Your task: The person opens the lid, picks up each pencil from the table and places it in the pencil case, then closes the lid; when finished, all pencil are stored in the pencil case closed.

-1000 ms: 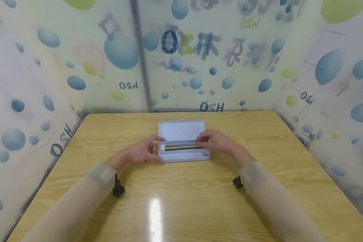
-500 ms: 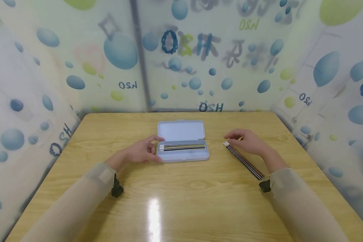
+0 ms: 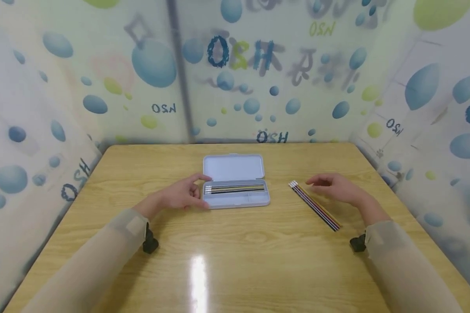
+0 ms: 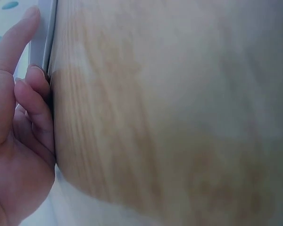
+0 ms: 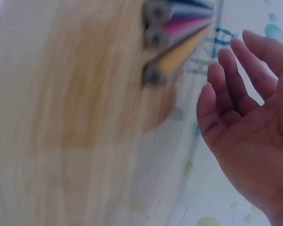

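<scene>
A pale pencil case (image 3: 223, 201) lies with its lid (image 3: 233, 167) raised at the back of the table. Several pencils (image 3: 235, 189) with white ends rest in its rear compartment. My left hand (image 3: 177, 194) grips the case's left end between thumb and index finger. In the left wrist view that hand's other fingers (image 4: 35, 106) are curled beside the case's edge (image 4: 43, 28). A bundle of several pencils (image 3: 315, 206), dark, red and yellow, lies slanted to the right of the case. Just right of it, my right hand (image 3: 337, 188) hovers with relaxed fingers, holding nothing.
The wooden table (image 3: 250, 261) reaches back to a patterned curtain (image 3: 235, 100). Similar curtains stand along the left and right sides. A dark strap-on device (image 3: 358, 243) is on the right wrist, another (image 3: 150, 242) on the left.
My right hand has gone from the case to the right, set the pencil bundle on the table and let go. It has then drawn farther right. The left hand has stayed at the case.
</scene>
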`<state>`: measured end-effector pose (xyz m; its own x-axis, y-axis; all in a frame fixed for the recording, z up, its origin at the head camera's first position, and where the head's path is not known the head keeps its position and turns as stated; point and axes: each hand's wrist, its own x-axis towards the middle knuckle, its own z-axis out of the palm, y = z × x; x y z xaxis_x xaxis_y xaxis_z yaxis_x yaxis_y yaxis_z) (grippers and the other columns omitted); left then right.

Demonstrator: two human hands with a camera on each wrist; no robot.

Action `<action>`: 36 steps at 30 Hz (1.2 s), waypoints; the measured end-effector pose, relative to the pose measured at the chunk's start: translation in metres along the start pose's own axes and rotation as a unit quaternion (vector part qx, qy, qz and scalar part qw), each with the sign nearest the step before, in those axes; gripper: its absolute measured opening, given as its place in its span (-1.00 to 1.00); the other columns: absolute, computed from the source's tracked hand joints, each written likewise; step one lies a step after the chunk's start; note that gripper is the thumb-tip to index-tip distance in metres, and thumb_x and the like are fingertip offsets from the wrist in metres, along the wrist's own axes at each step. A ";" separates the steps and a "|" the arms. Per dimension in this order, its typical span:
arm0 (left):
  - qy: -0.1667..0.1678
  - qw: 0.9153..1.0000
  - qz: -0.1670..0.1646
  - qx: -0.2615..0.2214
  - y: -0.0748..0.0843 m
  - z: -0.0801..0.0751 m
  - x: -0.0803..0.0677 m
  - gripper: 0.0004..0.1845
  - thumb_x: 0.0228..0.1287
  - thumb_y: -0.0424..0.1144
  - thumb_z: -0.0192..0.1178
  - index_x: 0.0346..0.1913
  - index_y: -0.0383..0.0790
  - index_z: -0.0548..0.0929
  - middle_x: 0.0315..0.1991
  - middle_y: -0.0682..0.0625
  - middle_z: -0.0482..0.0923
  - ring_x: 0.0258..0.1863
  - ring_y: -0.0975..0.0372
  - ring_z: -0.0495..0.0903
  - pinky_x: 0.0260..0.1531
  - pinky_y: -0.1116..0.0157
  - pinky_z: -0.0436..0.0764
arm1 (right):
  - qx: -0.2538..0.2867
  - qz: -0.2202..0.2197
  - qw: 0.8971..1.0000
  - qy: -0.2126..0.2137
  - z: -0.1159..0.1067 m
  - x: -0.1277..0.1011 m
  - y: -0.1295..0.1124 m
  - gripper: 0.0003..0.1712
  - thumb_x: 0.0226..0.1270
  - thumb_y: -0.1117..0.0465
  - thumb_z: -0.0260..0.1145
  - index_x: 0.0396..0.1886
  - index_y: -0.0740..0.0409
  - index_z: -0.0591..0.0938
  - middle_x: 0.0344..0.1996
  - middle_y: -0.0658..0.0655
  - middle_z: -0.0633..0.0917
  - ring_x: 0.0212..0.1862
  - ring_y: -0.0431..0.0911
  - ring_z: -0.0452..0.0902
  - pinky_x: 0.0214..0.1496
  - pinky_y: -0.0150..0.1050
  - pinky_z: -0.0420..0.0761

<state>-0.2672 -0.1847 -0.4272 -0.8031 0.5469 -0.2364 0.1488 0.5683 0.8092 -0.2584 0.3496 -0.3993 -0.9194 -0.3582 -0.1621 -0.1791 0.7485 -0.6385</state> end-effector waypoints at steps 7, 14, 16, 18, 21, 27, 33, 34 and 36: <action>0.000 1.000 -0.001 0.007 0.008 -0.004 0.001 -0.02 0.31 0.00 0.62 0.66 0.08 0.26 -0.32 -0.02 0.55 -0.47 0.17 0.45 -0.50 0.33 0.49 | 0.010 0.002 0.999 -0.043 -0.004 -0.008 0.014 -0.50 0.66 0.00 0.37 0.45 0.07 0.66 0.29 0.18 0.74 0.27 0.00 0.64 0.27 -0.08 0.63; -0.002 1.000 -0.006 0.005 0.007 -0.005 0.001 -0.02 0.32 0.01 0.61 0.67 0.07 0.24 -0.31 -0.03 0.56 -0.46 0.16 0.45 -0.48 0.33 0.49 | 0.030 0.021 0.997 -0.074 -0.007 -0.006 0.017 -0.42 0.64 -0.03 0.38 0.53 0.02 0.60 0.43 0.20 0.65 0.45 0.14 0.55 0.53 0.19 0.49; -0.003 1.000 -0.007 0.006 0.006 -0.006 0.001 -0.02 0.32 0.01 0.61 0.66 0.07 0.25 -0.31 -0.03 0.57 -0.46 0.16 0.45 -0.48 0.33 0.49 | 0.030 0.018 0.996 -0.081 -0.007 -0.005 0.017 -0.43 0.64 -0.01 0.38 0.53 0.03 0.60 0.43 0.21 0.65 0.45 0.14 0.54 0.50 0.16 0.51; -0.004 1.000 -0.009 0.005 0.005 -0.005 0.001 -0.02 0.32 0.01 0.61 0.66 0.07 0.25 -0.31 -0.03 0.57 -0.46 0.16 0.46 -0.47 0.33 0.49 | 0.029 0.015 0.996 -0.087 -0.005 -0.004 0.017 -0.44 0.64 0.02 0.38 0.52 0.04 0.60 0.41 0.21 0.66 0.43 0.12 0.55 0.46 0.10 0.53; -0.003 1.000 -0.008 0.003 0.002 -0.005 0.000 -0.02 0.32 0.00 0.61 0.66 0.07 0.25 -0.31 -0.03 0.56 -0.45 0.16 0.45 -0.48 0.33 0.49 | 0.026 0.013 0.996 -0.089 -0.003 -0.001 0.016 -0.44 0.63 0.04 0.38 0.51 0.06 0.60 0.39 0.21 0.68 0.41 0.11 0.56 0.44 0.07 0.55; -0.003 1.000 -0.005 0.006 -0.002 -0.004 0.001 -0.02 0.34 0.01 0.60 0.67 0.06 0.24 -0.32 -0.03 0.55 -0.47 0.17 0.44 -0.50 0.33 0.47 | 0.018 0.016 0.997 -0.078 -0.001 0.000 0.016 -0.49 0.63 0.08 0.38 0.47 0.09 0.63 0.31 0.20 0.71 0.33 0.06 0.61 0.36 -0.05 0.59; -0.005 1.000 -0.007 0.003 -0.002 -0.001 0.002 -0.02 0.33 0.02 0.60 0.67 0.07 0.24 -0.32 -0.03 0.55 -0.47 0.16 0.45 -0.50 0.33 0.47 | 0.006 0.024 0.998 -0.062 0.000 -0.002 0.015 -0.53 0.67 0.16 0.31 0.47 0.14 0.62 0.18 0.20 0.71 0.18 0.01 0.57 0.21 -0.18 0.59; -0.006 1.000 -0.007 0.002 -0.002 -0.001 0.002 -0.02 0.34 0.02 0.60 0.67 0.06 0.24 -0.32 -0.03 0.55 -0.47 0.16 0.45 -0.50 0.33 0.47 | 0.004 0.025 0.998 -0.059 0.000 -0.002 0.014 -0.53 0.68 0.17 0.29 0.47 0.14 0.62 0.18 0.20 0.70 0.18 0.02 0.57 0.20 -0.19 0.59; -0.006 1.000 -0.006 0.000 -0.001 0.000 0.001 -0.02 0.35 0.01 0.59 0.68 0.05 0.23 -0.32 -0.03 0.54 -0.48 0.16 0.45 -0.51 0.32 0.47 | 0.000 0.028 0.998 -0.053 0.000 -0.002 0.015 -0.54 0.68 0.18 0.28 0.47 0.14 0.61 0.18 0.20 0.69 0.18 0.03 0.56 0.20 -0.18 0.59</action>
<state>-0.2682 -0.1844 -0.4285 -0.7977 0.5472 -0.2535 0.1381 0.5749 0.8065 -0.2596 0.3613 -0.4080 -0.8864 -0.3716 -0.2762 -0.1278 0.7698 -0.6254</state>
